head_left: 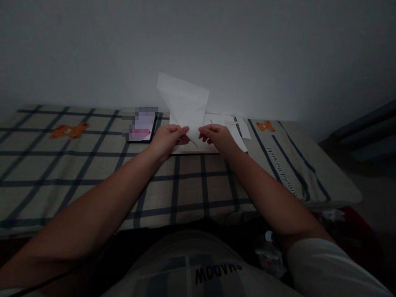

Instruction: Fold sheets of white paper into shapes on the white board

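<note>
A folded white sheet of paper (188, 103) stands raised between my hands, wide at the top and narrowing to a point at the bottom. My left hand (170, 138) pinches its left edge low down, thumb on the near side. On the other side, my right hand (218, 134) has thumb and fingers pressed together at the paper's lower right edge. Beneath the hands lies a flat white pad or stack of paper (206, 147), partly covered by the hands and the folded sheet. Loose white pieces (244, 128) lie at its right.
A phone (144, 126) with a lit screen, partly blurred out, lies left of the paper. The checked tablecloth (93, 165) has orange bear prints and lettering. A pale wall (247, 53) rises behind the table. A plastic bottle (269, 251) is below the table edge at right.
</note>
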The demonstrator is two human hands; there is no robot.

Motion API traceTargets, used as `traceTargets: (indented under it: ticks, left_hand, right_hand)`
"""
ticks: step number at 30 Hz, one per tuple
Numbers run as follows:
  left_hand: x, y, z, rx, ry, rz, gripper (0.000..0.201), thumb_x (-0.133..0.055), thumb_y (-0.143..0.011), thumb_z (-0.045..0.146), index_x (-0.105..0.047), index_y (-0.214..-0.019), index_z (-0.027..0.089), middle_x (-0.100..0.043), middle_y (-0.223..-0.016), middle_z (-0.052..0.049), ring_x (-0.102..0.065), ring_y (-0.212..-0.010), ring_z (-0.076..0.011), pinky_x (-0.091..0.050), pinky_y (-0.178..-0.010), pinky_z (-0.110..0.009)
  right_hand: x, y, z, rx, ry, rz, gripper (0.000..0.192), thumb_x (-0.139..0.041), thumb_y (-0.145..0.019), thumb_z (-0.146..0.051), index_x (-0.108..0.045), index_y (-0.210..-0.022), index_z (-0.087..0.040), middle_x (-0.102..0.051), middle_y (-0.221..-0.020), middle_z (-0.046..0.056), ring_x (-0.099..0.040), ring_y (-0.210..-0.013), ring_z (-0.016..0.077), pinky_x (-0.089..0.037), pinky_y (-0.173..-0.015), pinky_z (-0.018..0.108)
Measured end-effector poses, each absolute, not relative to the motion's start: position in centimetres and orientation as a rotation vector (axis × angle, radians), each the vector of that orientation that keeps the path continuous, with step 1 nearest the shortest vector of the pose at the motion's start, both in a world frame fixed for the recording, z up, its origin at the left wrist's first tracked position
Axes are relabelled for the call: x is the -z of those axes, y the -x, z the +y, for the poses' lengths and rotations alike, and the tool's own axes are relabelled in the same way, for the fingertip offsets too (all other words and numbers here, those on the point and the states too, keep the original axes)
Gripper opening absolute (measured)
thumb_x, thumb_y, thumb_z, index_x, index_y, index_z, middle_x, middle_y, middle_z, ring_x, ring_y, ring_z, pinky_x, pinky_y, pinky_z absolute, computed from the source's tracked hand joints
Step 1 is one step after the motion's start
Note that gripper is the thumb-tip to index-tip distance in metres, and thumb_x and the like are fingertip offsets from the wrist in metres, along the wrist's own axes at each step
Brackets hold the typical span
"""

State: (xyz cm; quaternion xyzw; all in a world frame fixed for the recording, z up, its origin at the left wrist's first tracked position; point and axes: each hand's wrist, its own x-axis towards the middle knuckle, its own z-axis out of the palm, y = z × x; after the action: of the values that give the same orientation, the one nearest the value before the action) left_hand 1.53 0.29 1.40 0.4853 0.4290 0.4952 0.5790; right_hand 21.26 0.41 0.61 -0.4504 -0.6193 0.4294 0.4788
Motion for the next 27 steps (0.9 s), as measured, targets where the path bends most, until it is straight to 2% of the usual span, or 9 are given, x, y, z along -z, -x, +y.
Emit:
traceTargets:
  ticks: [6, 14, 21, 27]
  left_hand:
    - [-1.4, -1.6, 0.1, -1.069, -1.165, 0.949, 0.029, -0.085, -0.074, 0.036, -0.066, -0.064, 0.015, -0.070, -0.068, -0.002, -0.066, -0.064, -0.0110, -0.056, -0.069, -0.023]
    - [-1.8, -2.0, -0.6, -1.101, -1.189, 1.027, 0.029, -0.085, -0.071, 0.029, -0.063, -0.058, 0.017, -0.066, -0.059, 0.000, -0.065, -0.060, -0.0111, -0.057, -0.069, -0.024]
    - [-2.2, -2.1, -1.0, -1.199, -1.254, 1.086, 0.027, -0.084, -0.072, 0.028, -0.062, -0.060, 0.016, -0.065, -0.060, 0.001, -0.063, -0.059, -0.0105, -0.055, -0.065, -0.023]
    - [-1.9, -2.2, -1.2, -1.001, -1.217, 1.023, 0.026, -0.087, -0.072, 0.035, -0.071, -0.066, 0.016, -0.073, -0.073, -0.005, -0.069, -0.070, -0.0140, -0.058, -0.073, -0.026]
  right_hand:
    - [-0.9, -20.8, 0.1, -0.928, 1.109, -1.480, 0.026, -0.073, -0.083, -0.044, -0.070, -0.073, -0.020, -0.070, -0.069, 0.001, -0.055, -0.060, 0.0111, -0.042, -0.059, 0.027]
    - [-0.7, -20.6, -0.1, -0.956, 1.083, -1.440, 0.027, -0.074, -0.082, -0.046, -0.071, -0.075, -0.020, -0.069, -0.069, 0.000, -0.055, -0.060, 0.0107, -0.041, -0.057, 0.026]
    - [-0.6, -20.6, -0.3, -1.046, 1.090, -1.567, 0.027, -0.076, -0.081, -0.046, -0.074, -0.080, -0.019, -0.071, -0.072, 0.000, -0.056, -0.060, 0.0104, -0.041, -0.057, 0.026]
    - [-0.8, -20.4, -0.3, -0.967, 1.097, -1.512, 0.022, -0.075, -0.081, -0.042, -0.071, -0.078, -0.021, -0.068, -0.067, -0.001, -0.055, -0.059, 0.0105, -0.044, -0.058, 0.026]
